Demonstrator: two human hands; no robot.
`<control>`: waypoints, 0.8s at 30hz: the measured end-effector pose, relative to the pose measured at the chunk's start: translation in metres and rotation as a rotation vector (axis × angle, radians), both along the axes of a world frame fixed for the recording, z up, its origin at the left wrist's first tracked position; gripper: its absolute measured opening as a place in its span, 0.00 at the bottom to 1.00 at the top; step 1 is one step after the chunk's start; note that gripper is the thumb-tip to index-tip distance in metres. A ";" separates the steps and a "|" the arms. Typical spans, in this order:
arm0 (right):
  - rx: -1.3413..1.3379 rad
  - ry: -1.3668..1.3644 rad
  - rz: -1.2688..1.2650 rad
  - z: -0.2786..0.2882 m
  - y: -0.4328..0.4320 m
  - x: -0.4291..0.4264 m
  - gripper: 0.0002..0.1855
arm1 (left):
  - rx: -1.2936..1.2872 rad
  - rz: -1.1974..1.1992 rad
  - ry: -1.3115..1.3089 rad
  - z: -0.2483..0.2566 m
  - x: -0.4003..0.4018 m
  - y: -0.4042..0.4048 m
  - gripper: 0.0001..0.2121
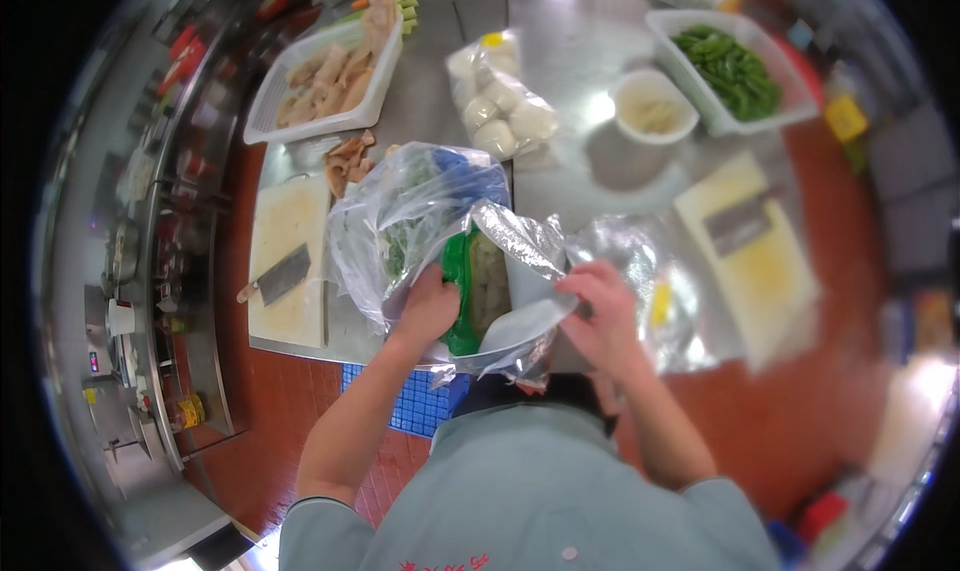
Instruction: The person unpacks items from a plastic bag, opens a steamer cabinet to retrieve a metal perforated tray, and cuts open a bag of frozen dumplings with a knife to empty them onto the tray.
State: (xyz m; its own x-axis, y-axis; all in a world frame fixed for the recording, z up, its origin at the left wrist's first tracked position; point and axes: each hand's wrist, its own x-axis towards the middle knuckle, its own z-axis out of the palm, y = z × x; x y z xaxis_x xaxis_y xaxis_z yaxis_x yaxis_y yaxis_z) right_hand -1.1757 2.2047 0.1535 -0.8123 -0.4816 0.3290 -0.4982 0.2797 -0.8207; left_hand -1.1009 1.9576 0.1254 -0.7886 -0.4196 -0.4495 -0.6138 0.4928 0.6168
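Observation:
A silver foil bag [521, 233] gapes wide at the table's near edge. Inside lies a green package [459, 301] with a clear window, and pale pieces show through it. My left hand [431, 308] reaches in from the left with its fingers curled at the green package's edge; the fingertips are partly hidden. Pinched in my right hand [596, 304] is the bag's right rim, held away from the package. Against the bag's left side rests a clear plastic bag [412, 196] with leafy greens and something blue in it.
A cleaver [285, 277] lies on the left cutting board [262, 218]; another cleaver [739, 222] is on the right board [772, 286]. Beyond are a basket of raw meat [330, 83], bagged white balls [501, 105], a white bowl [652, 109] and a basket of green peppers [731, 72].

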 end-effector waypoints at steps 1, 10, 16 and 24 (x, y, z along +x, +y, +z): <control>-0.009 -0.010 0.011 -0.001 0.002 -0.001 0.17 | 0.001 -0.003 0.000 0.002 -0.002 0.007 0.19; -0.114 -0.370 -0.009 -0.005 0.007 -0.007 0.26 | 0.039 0.132 0.147 0.006 -0.012 0.022 0.17; 0.098 -0.199 -0.076 -0.070 -0.012 -0.059 0.20 | -0.018 -0.152 0.214 0.062 -0.016 0.041 0.15; -0.361 -1.627 0.158 -0.075 -0.082 -0.091 0.23 | 0.519 0.073 0.420 0.169 -0.004 0.042 0.09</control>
State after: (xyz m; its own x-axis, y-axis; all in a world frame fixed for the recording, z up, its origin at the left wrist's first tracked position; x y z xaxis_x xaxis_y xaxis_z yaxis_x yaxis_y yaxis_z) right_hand -1.2670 2.1227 0.0782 -0.3494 -0.6790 -0.6456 0.8760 0.0077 -0.4822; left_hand -1.1054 1.9996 0.2948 -0.9183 -0.2907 -0.2688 -0.2907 0.0341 0.9562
